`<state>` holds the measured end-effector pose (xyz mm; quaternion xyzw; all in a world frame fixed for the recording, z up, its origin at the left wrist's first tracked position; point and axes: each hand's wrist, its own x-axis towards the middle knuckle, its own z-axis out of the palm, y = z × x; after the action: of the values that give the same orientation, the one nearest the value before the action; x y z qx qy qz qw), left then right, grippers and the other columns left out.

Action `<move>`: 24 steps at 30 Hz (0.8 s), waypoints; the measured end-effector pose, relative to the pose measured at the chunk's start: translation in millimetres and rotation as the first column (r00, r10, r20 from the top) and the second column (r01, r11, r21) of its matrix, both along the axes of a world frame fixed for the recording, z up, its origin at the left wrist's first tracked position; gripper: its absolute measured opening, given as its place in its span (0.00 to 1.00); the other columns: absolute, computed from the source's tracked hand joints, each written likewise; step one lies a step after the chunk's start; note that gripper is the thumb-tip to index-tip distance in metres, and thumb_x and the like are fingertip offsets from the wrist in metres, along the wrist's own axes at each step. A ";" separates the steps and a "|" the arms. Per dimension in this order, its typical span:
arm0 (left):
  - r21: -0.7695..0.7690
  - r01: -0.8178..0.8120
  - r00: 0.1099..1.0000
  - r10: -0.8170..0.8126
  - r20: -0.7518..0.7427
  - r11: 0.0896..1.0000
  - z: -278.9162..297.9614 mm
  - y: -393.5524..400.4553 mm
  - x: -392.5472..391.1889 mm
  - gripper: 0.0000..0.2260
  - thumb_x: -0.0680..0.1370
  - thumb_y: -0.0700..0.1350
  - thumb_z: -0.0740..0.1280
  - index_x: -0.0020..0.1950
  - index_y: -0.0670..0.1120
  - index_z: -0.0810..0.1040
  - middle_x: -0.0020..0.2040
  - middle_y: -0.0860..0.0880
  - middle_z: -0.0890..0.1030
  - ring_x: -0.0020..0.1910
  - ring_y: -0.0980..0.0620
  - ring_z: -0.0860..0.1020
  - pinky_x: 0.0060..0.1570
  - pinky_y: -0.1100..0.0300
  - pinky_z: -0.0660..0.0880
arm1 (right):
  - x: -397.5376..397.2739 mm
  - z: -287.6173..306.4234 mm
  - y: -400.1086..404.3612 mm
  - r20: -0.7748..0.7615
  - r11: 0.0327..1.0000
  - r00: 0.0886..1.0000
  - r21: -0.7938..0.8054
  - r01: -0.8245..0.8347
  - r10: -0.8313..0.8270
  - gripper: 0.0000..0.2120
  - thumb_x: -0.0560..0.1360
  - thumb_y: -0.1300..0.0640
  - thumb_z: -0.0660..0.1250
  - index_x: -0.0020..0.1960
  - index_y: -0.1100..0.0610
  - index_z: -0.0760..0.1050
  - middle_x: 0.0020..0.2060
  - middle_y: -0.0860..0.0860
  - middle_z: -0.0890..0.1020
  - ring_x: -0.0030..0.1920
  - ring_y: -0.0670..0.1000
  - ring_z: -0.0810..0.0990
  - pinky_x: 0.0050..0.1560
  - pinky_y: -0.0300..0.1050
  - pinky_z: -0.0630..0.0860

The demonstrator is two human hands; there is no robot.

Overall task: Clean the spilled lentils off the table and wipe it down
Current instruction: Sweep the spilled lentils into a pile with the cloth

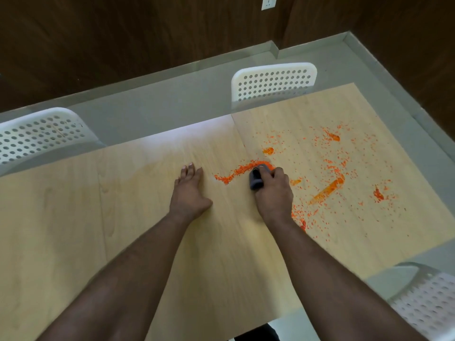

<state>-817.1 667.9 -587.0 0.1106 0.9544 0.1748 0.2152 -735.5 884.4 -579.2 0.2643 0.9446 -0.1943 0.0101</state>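
Orange lentils (327, 190) lie scattered over the right half of the light wooden table (123, 217), with a curved ridge of them (236, 171) heaped just ahead of my hands. My right hand (273, 193) grips a small dark grey tool (256, 179), whose front end touches the ridge of lentils. My left hand (189, 190) rests flat on the table with fingers straight, a little to the left of the ridge.
White perforated chairs stand around the table: one at the far side (273, 81), one at the far left (41, 136), one at the near right (428, 299). A grey floor and dark wooden wall lie beyond.
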 end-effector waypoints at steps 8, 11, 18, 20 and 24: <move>-0.027 0.045 0.999 -0.045 0.032 0.999 3.6 -3.7 -16.0 0.54 0.70 0.57 0.81 0.87 0.51 0.52 0.87 0.50 0.44 0.86 0.48 0.43 0.83 0.48 0.49 | -2.5 10.6 -52.0 -0.075 0.950 0.951 -0.067 -0.306 0.301 0.29 0.77 0.56 0.69 0.78 0.51 0.71 0.63 0.56 0.73 0.61 0.58 0.73 0.52 0.50 0.76; 0.004 0.062 0.998 -0.062 0.004 0.998 2.0 -6.4 -16.8 0.49 0.74 0.56 0.78 0.87 0.50 0.54 0.87 0.48 0.46 0.86 0.47 0.44 0.83 0.47 0.51 | -13.5 5.5 -77.2 -0.015 0.885 0.887 -0.053 -0.462 0.462 0.29 0.77 0.53 0.71 0.77 0.50 0.71 0.64 0.55 0.72 0.64 0.58 0.72 0.51 0.51 0.77; -0.053 0.020 1.000 -0.019 0.023 0.998 9.8 1.2 -18.7 0.57 0.66 0.57 0.84 0.86 0.52 0.53 0.87 0.48 0.44 0.86 0.48 0.45 0.83 0.48 0.54 | -44.7 4.7 -50.7 0.019 0.963 0.963 0.001 -0.269 0.269 0.27 0.79 0.54 0.67 0.78 0.49 0.69 0.66 0.54 0.70 0.65 0.57 0.70 0.54 0.50 0.75; -0.073 -0.012 0.999 0.014 0.028 0.997 14.9 8.8 -20.3 0.58 0.65 0.56 0.85 0.86 0.51 0.54 0.87 0.47 0.44 0.86 0.46 0.45 0.82 0.48 0.56 | -47.4 4.6 -29.8 0.001 0.986 0.986 -0.002 -0.168 0.168 0.27 0.79 0.55 0.67 0.78 0.50 0.71 0.64 0.55 0.72 0.63 0.58 0.70 0.54 0.51 0.75; -0.025 -0.037 0.998 0.038 0.050 0.999 19.7 19.4 -27.0 0.52 0.69 0.54 0.83 0.85 0.46 0.56 0.87 0.47 0.45 0.86 0.46 0.46 0.80 0.48 0.59 | -44.6 2.6 6.1 0.000 1.000 1.000 -0.003 -0.002 0.002 0.29 0.78 0.57 0.67 0.78 0.50 0.70 0.63 0.56 0.72 0.62 0.59 0.71 0.57 0.53 0.75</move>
<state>-844.0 687.3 -567.3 0.0857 0.9527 0.1698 0.2372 -780.0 890.6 -576.5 0.2635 0.9446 -0.1955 0.0104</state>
